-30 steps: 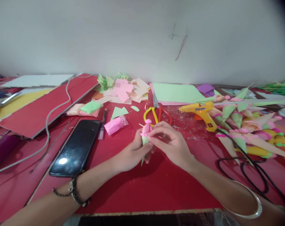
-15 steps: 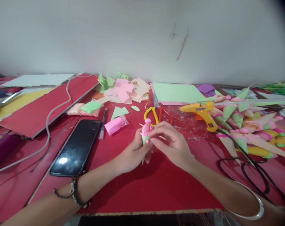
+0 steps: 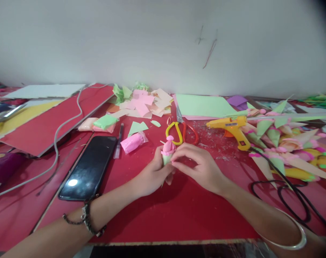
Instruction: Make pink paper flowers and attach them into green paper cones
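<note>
My left hand [image 3: 154, 175] is closed round a small paper cone figure [image 3: 167, 152], pale green below with a pink ruffled band and a pink knob on top. The cone stands nearly upright, its tip poking out under my fingers. From the right, my right hand [image 3: 196, 163] pinches thumb and forefinger together on a tiny pink ball of clay [image 3: 172, 162] at the cone's side. Just behind my hands lie scissors [image 3: 183, 132] with yellow and red handles. A wrapped pack of pink clay [image 3: 133, 142] rests to their left.
A black phone [image 3: 89, 168] and a pen [image 3: 119, 141] lie at left. On the right are a yellow glue gun [image 3: 230, 129] with a looping black cord and a pile of paper cones [image 3: 281, 139]. Paper scraps [image 3: 141, 102] and green sheets [image 3: 203, 105] line the wall.
My right thumb and forefinger have closed together at the cone's side, where the pink ball sat on the cone or left thumb. My left hand keeps its hold.
</note>
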Available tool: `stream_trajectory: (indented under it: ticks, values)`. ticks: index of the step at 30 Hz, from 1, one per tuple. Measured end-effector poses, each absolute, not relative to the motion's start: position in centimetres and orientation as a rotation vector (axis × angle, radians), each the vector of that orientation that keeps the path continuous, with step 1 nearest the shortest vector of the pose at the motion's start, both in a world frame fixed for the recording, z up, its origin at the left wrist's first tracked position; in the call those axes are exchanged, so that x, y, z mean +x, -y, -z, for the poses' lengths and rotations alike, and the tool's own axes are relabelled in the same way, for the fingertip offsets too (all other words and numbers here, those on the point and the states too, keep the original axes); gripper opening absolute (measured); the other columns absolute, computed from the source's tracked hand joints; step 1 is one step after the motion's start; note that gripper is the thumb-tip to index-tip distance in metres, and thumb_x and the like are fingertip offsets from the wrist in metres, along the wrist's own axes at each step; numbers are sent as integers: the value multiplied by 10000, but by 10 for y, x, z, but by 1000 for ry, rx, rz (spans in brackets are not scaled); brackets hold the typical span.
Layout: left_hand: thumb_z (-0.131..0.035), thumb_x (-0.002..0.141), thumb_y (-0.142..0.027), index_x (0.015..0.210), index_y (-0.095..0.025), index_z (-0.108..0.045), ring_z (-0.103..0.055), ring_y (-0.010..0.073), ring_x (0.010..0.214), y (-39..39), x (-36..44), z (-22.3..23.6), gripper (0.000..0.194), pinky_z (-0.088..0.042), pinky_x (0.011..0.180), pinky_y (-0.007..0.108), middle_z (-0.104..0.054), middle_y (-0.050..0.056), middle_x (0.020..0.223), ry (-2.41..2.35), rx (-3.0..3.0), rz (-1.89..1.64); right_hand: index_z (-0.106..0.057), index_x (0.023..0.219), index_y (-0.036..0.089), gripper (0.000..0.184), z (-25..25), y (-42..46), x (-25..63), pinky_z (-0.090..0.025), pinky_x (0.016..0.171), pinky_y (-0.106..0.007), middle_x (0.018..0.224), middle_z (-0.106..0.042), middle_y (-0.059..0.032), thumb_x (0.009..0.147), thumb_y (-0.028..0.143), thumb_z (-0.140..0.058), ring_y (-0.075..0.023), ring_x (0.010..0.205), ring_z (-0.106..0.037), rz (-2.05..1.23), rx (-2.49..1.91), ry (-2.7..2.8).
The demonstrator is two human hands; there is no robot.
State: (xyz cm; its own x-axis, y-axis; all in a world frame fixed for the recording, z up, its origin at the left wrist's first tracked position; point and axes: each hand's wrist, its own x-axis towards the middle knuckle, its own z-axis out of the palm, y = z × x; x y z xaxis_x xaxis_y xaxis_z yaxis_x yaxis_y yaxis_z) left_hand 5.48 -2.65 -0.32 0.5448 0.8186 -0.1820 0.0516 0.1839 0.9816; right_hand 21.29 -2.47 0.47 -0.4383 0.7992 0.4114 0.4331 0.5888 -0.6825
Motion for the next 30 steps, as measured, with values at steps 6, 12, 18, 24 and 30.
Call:
stream_trajectory:
  ticks: [6,12,18,24,30]
  values:
    - [-373,852,-269,959,-202,-256,-510,56,505,27,56,1,172,-424,545,238,-455,-67,687,-806,1248,-627,-604,754,215,49,-5,27,211,-470,666,-251,779,-629,-9,758,198,-559,-130,735,-586,-719,-1044,1864]
    - [-365,860,-297,969,-203,-246,-550,71,513,26,58,6,187,-422,522,228,-471,-59,690,-786,1295,-623,-619,746,217,37,-5,30,207,-500,627,-242,780,-633,-9,734,208,-585,-130,723,-596,-813,-1063,1676]
    - [-365,860,-289,988,-200,-238,-549,71,525,28,59,7,201,-440,549,243,-485,-46,720,-767,1296,-636,-623,757,215,48,-3,29,205,-503,624,-227,784,-619,-8,738,193,-586,-121,732,-587,-829,-1073,1661]
    - [-380,854,-296,1049,-199,-234,-537,72,515,29,60,9,262,-452,527,245,-464,-53,697,-756,1309,-658,-613,758,214,40,-2,29,205,-499,618,-242,761,-595,-10,741,197,-581,-124,712,-574,-824,-1056,1678]
    - [-371,858,-267,1096,-205,-213,-531,72,544,28,59,11,293,-462,544,249,-448,-45,716,-719,1340,-660,-571,775,209,54,1,29,203,-484,622,-248,713,-555,2,736,239,-592,-120,677,-549,-839,-1084,1631]
